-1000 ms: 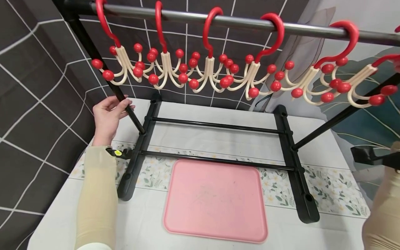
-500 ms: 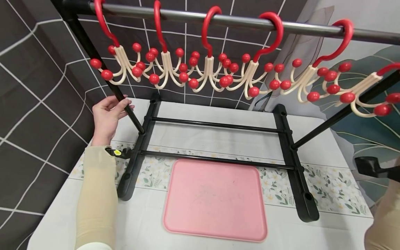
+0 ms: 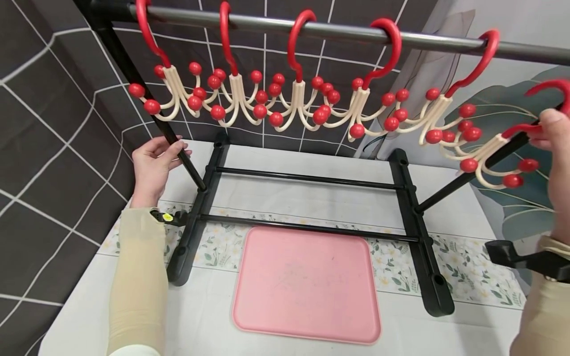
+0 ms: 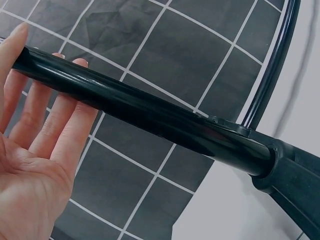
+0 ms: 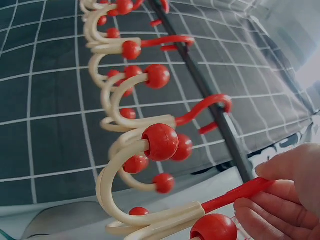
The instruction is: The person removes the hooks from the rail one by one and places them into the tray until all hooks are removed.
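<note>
The right hand (image 3: 559,153) pinches a red-and-cream, clawed plastic hanger (image 3: 492,146) slanting down-left, its hook (image 3: 549,83) off the round grey metal rail (image 3: 436,41).

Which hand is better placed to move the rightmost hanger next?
The right, I'd judge. The right hand pinches the red hook of that hanger, which looks clear of the top bar. The left hand holds the left post, on the opposite side from that hanger.

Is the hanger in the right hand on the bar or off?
Off: the head view shows the hanger with its red hook below the bar, a gap between them.
</note>
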Demonstrator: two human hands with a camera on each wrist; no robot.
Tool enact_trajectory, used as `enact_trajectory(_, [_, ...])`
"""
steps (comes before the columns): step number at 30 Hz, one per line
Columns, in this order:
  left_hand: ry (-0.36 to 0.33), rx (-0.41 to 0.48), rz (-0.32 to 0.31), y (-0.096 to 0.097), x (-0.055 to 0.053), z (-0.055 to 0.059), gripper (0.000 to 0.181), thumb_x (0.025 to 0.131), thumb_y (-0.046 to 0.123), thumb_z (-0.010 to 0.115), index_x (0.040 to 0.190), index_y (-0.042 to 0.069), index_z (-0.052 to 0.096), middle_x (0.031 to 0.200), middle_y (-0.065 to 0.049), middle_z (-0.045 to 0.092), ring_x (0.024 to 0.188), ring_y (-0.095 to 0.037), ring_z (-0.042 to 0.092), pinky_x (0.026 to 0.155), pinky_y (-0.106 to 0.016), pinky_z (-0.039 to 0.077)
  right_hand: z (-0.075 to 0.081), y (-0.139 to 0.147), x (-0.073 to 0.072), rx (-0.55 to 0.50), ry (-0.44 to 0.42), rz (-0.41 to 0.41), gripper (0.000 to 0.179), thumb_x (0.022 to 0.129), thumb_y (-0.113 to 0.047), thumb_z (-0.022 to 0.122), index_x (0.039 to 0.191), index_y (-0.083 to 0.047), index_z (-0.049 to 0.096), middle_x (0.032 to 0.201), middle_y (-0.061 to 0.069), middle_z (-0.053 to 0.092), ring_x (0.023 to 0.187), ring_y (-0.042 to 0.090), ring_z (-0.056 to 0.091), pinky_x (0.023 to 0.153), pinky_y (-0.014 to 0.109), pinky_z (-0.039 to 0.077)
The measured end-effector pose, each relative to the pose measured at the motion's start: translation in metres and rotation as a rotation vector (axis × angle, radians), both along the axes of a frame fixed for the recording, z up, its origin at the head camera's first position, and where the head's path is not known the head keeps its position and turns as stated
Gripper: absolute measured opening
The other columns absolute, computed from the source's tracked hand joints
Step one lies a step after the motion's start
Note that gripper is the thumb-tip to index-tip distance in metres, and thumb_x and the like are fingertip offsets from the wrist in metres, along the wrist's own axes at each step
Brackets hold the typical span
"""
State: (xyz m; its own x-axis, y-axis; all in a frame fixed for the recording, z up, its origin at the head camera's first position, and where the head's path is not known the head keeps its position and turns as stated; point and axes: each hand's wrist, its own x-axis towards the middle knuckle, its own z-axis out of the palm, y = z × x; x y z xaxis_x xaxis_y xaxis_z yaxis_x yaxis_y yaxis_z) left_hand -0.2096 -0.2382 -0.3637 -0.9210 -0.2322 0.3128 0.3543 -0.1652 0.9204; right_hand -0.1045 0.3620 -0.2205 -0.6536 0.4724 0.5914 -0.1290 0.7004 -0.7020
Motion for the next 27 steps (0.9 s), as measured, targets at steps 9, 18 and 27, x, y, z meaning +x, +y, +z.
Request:
enact_trajectory(9, [0.003,0.004,-0.002,-0.001,0.0,0.0,0.031,0.088,0.002,0.079,0.112,-0.014,0.068,0.092,-0.012,0.074,0.077,-0.02,0.075,0.075,-0.028,0.06,-0.022,-0.019,0.015,-0.181,-0.077,-0.029,0.02,0.093,-0.026,0.077,0.111,-0.018,0.077,0.096,-0.016,0.071,0.077,-0.007,0.064,0.068,0.006,0.044])
enact_trajectory(18, [-0.005,-0.001,0.006,0.0,0.001,0.0,0.03,0.088,0.003,0.08,0.112,-0.012,0.07,0.093,-0.011,0.074,0.077,-0.019,0.075,0.075,-0.027,0.06,-0.068,-0.028,0.012,-0.052,-0.09,0.082,0.022,0.092,-0.019,0.079,0.106,-0.003,0.078,0.089,-0.018,0.071,0.073,-0.001,0.067,0.062,0.009,0.048])
enact_trajectory(27, [-0.003,0.012,0.004,0.001,0.001,0.001,0.026,0.088,0.002,0.08,0.11,-0.01,0.071,0.093,-0.011,0.074,0.076,-0.019,0.075,0.075,-0.027,0.06,-0.111,-0.058,0.014,-0.108,-0.179,0.225,0.022,0.089,-0.015,0.082,0.1,0.003,0.076,0.082,-0.012,0.071,0.066,0.002,0.069,0.062,0.013,0.054])
